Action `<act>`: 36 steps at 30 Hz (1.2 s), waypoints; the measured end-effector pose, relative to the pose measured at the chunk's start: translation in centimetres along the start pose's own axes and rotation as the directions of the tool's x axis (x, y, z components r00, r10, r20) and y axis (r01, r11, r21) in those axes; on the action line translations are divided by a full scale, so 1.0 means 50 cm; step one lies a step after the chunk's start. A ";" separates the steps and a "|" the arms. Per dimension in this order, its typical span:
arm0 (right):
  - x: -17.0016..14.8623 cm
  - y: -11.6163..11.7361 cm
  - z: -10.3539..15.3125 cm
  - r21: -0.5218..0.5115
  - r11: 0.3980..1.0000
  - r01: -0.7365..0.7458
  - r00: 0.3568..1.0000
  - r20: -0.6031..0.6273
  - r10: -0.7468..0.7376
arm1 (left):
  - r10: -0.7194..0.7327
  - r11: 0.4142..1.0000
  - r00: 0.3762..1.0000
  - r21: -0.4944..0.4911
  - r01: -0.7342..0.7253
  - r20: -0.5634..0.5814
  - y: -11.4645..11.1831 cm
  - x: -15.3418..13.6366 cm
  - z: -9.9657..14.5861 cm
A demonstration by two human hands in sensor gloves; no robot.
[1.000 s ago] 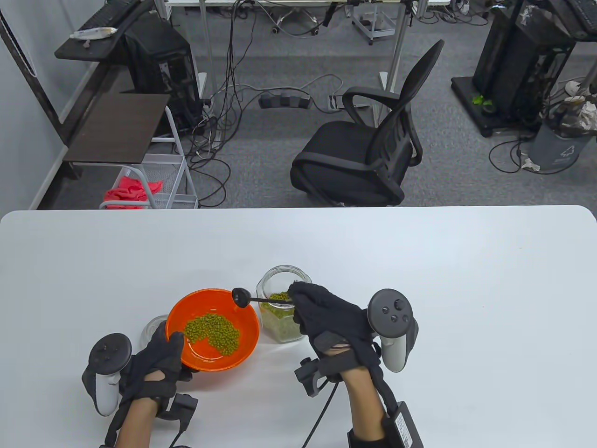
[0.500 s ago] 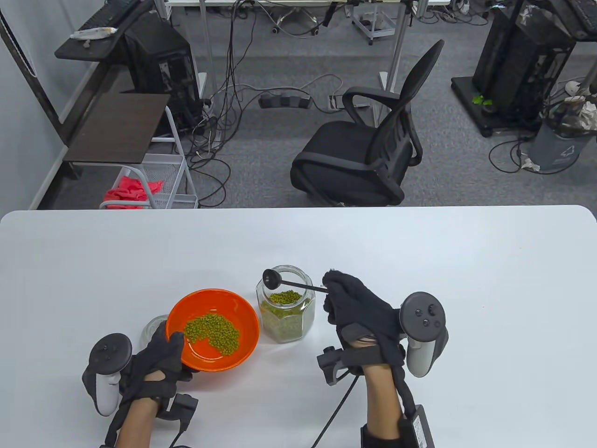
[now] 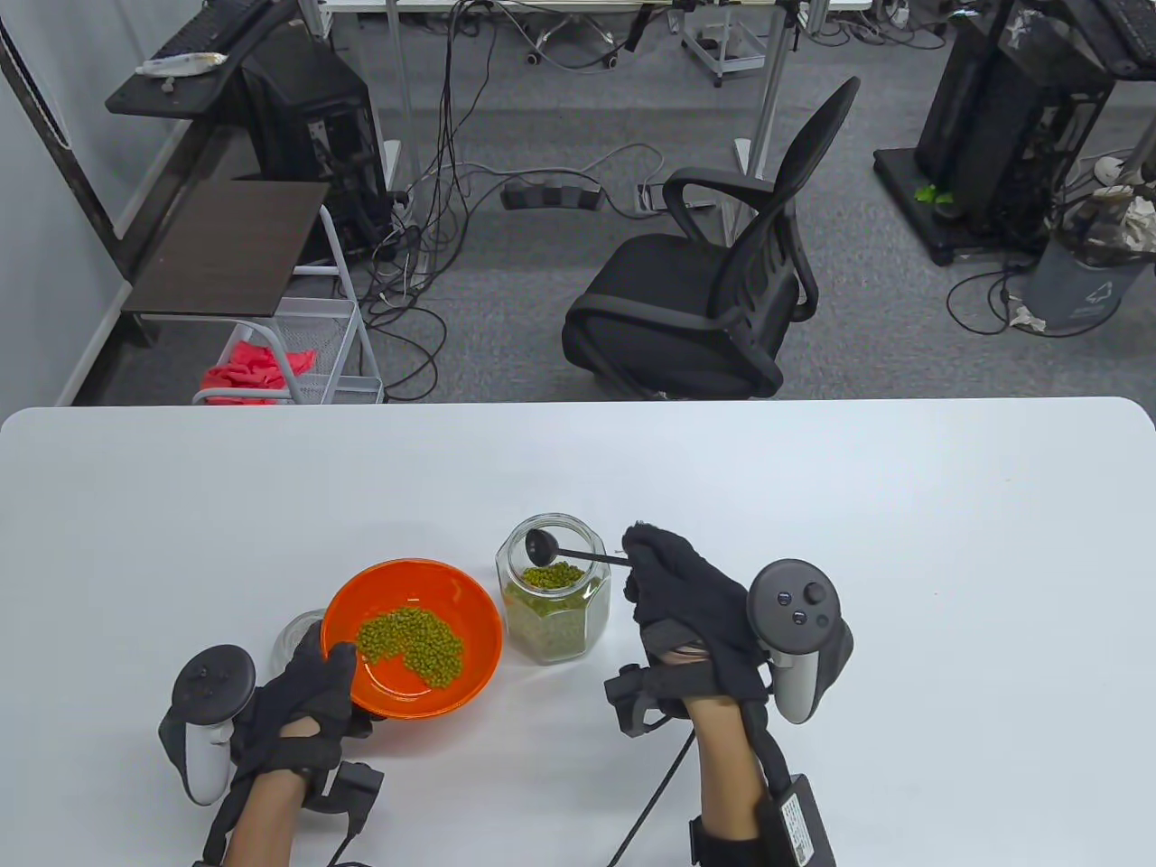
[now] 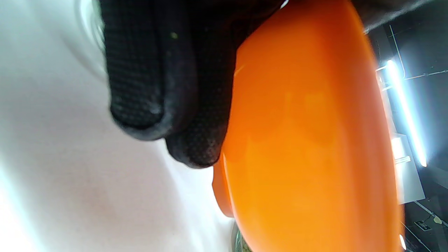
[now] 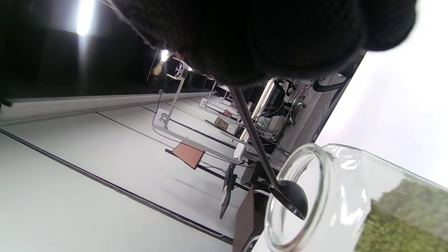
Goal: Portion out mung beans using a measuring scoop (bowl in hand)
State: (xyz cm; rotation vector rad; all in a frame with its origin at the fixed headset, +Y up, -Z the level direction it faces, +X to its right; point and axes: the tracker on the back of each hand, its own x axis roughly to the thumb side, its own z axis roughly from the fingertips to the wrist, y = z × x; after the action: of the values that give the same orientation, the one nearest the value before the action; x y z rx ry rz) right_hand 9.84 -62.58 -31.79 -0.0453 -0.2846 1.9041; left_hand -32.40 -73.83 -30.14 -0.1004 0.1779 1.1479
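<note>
Currently the right hand (image 3: 686, 601) is pinching the far end of the thin handle of the black measuring scoop (image 3: 545, 545), fingers (image 3: 643, 553) curled tightly around it, and is holding the scoop head at the mouth of the glass jar (image 3: 553, 603). In the right wrist view the head is sitting at the jar rim, tilted, with the bean level lower down inside the glass. This attitude is judged to be the entry for another dip into the mung beans (image 3: 553, 575) in the jar.

The left hand (image 3: 302, 700) is gripping the near-left rim of the orange bowl (image 3: 412, 638): the thumb is lying over the rim on the inside, and in the left wrist view the fingers (image 4: 150, 87) are pressing against the underside of the bowl wall. The bowl appears to be raised clear of the desk (image 3: 813, 506) there, though the table view does not confirm it. It is being held just left of the jar, which is keeping the transfer path short. A green portion (image 3: 411, 643) is already lying in the bowl, so the task is judged to be partly complete.

A clear glass item (image 3: 293, 635), possibly the jar lid, is lying on the desk just beyond the left hand, partly hidden behind the bowl.

The desk is white, plain and matt. Beyond its far edge, a black office chair (image 3: 713, 280) is standing on grey carpet, with loose cables (image 3: 442, 181) trailing across the floor, a small side shelf (image 3: 230, 248) at the far left, and dark equipment racks (image 3: 1011, 126) at the far right.
</note>
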 end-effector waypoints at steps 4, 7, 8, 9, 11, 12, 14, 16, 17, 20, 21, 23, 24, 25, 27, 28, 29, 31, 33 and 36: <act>0.000 0.024 0.000 -0.003 0.997 -0.073 0.997 0.018 0.073 | -0.001 1.000 1.000 -0.003 0.001 0.001 0.000 0.000 0.000; 0.003 0.045 0.001 -0.015 0.988 -0.152 0.988 0.040 0.152 | 0.000 1.000 1.000 -0.004 0.000 0.002 -0.001 0.000 0.000; 0.004 0.051 0.001 -0.016 0.985 -0.172 0.984 0.045 0.173 | -0.001 1.000 1.000 -0.005 0.001 0.003 -0.001 0.000 0.000; 0.006 0.059 0.002 -0.017 0.978 -0.208 0.977 0.050 0.209 | -0.002 1.000 1.000 -0.005 0.002 0.004 -0.001 0.000 -0.001; 0.006 0.073 0.002 -0.017 0.966 -0.257 0.964 0.061 0.257 | -0.002 1.000 1.000 -0.006 0.002 0.006 0.000 0.000 -0.001; 0.006 0.078 0.002 -0.013 0.963 -0.271 0.960 0.064 0.271 | -0.001 1.000 1.000 -0.005 0.001 0.006 0.000 0.000 -0.001; 0.007 0.093 0.001 -0.012 0.951 -0.308 0.949 0.073 0.308 | 0.002 1.000 1.000 -0.004 -0.002 0.007 0.001 0.001 -0.001; 0.009 0.102 0.000 -0.012 0.941 -0.337 0.938 0.079 0.337 | 0.004 1.000 1.000 -0.004 -0.004 0.007 0.001 0.001 -0.001; 0.011 0.107 -0.001 -0.011 0.936 -0.351 0.933 0.082 0.351 | 0.005 1.000 1.000 -0.003 -0.005 0.007 0.001 0.001 -0.002; 0.016 0.123 -0.008 0.008 0.924 -0.382 0.921 0.081 0.380 | 0.010 1.000 1.000 -0.002 -0.010 0.007 0.003 0.001 -0.002; 0.018 0.129 -0.013 0.018 0.921 -0.389 0.919 0.075 0.387 | 0.011 1.000 1.000 0.000 -0.011 0.008 0.003 0.001 -0.002; 0.021 0.137 -0.021 0.028 0.908 -0.418 0.907 0.062 0.416 | 0.011 1.000 1.000 0.003 -0.011 0.009 0.004 0.001 -0.001; 0.022 0.142 -0.026 0.042 0.895 -0.445 0.895 0.059 0.442 | 0.010 1.000 1.000 0.004 -0.010 0.010 0.005 0.001 -0.001; 0.022 0.146 -0.030 0.059 0.884 -0.463 0.886 0.053 0.461 | 0.010 1.000 1.000 0.004 -0.010 0.010 0.005 0.001 -0.002; 0.018 0.154 -0.038 0.113 0.870 -0.479 0.878 0.037 0.478 | 0.013 1.000 1.000 0.001 -0.013 0.012 0.005 0.001 -0.002; 0.016 0.155 -0.039 0.125 0.876 -0.467 0.884 0.037 0.466 | 0.013 1.000 1.000 0.000 -0.013 0.012 0.005 0.001 -0.002; 0.013 0.156 -0.041 0.128 0.882 -0.454 0.890 0.031 0.454 | 0.013 1.000 1.000 -0.001 -0.013 0.012 0.005 0.001 -0.002; 0.007 0.154 -0.045 0.122 0.892 -0.436 0.899 0.022 0.437 | 0.013 1.000 1.000 -0.006 -0.013 0.013 0.004 0.001 -0.002; -0.001 0.150 -0.048 0.122 0.906 -0.406 0.912 0.000 0.409 | 0.015 1.000 1.000 -0.009 -0.015 0.014 0.004 0.001 -0.002; -0.014 0.143 -0.050 0.121 0.934 -0.337 0.939 -0.038 0.343 | 0.015 1.000 1.000 -0.009 -0.015 0.015 0.004 0.001 -0.002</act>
State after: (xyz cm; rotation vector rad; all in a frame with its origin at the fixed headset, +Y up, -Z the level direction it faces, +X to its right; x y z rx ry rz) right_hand 3.90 -65.06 -35.85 -0.0786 -0.1330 2.2568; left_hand -32.57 -73.71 -30.26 -0.0980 0.1607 1.1645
